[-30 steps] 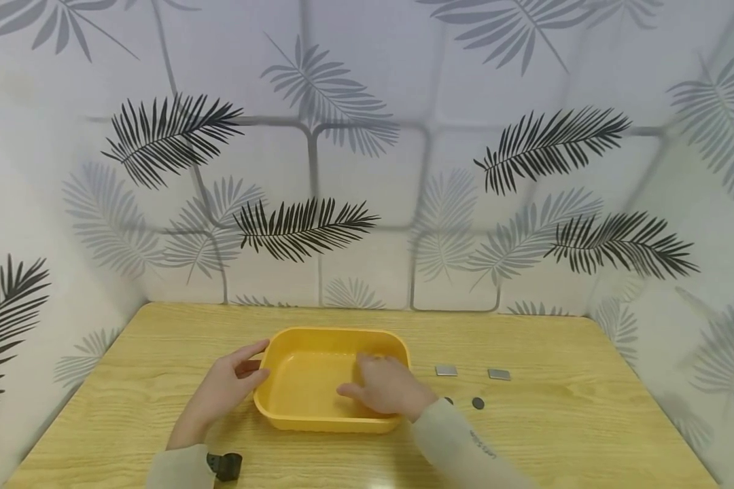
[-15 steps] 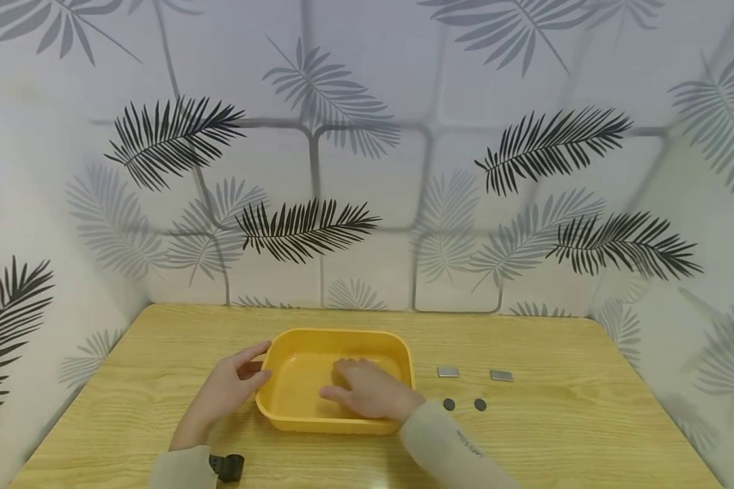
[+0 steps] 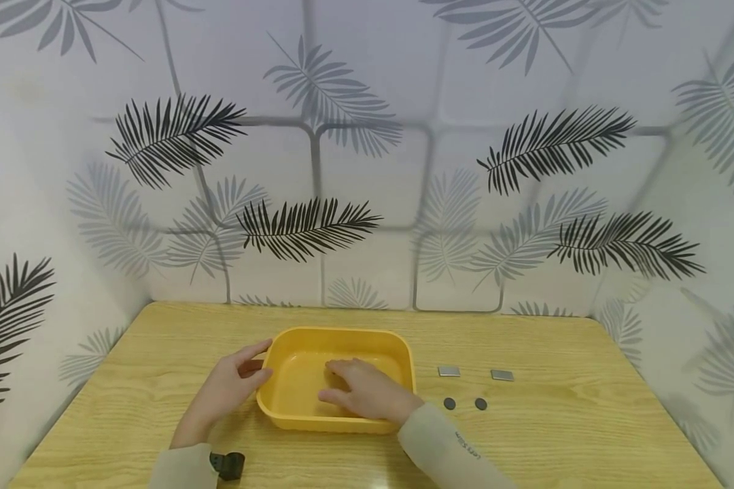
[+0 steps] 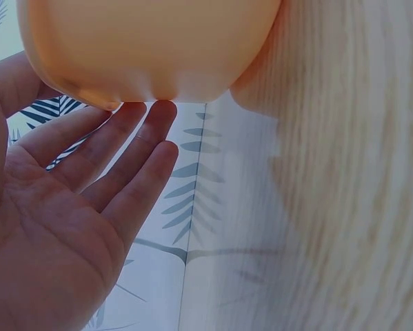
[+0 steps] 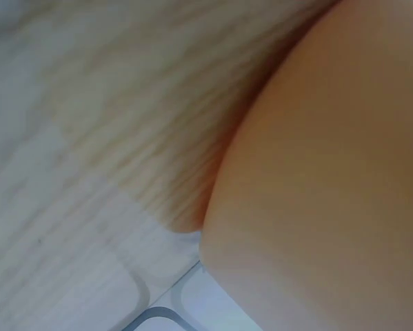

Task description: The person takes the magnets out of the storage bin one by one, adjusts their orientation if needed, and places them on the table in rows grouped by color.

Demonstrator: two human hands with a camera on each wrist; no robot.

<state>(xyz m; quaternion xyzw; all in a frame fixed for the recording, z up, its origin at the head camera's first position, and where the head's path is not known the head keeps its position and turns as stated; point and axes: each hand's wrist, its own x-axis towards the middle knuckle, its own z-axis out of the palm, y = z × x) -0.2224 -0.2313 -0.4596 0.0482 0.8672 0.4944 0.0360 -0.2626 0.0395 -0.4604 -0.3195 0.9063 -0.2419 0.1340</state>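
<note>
A yellow plastic basin [image 3: 336, 424] with rounded corners stands on the table. My left hand [image 3: 226, 387] grips its left side; in the left wrist view, the thumb passes behind the rim and the fingertips [image 4: 166, 110] meet the outer wall. Inside the basin, my right hand [image 3: 370, 392] reaches over the bottom, palm down. Its thumb is spread away from the extended fingers, and the space beneath the palm is hidden. The right wrist view shows only the basin's outer wall [image 5: 316, 193] and table, not the hand.
Right of the basin lie two small silver rectangles, a nearer one [image 3: 449, 371] and a farther one [image 3: 502, 375]. Two dark round discs, one left [image 3: 449, 403] and one right [image 3: 480, 404], lie in front of them. A leaf-patterned curtain [image 3: 367, 272] hangs behind the wooden table [image 3: 575, 421].
My right hand has shifted left within the basin, away from its right wall, uncovering the left dark disc. The left hand keeps its place on the basin.
</note>
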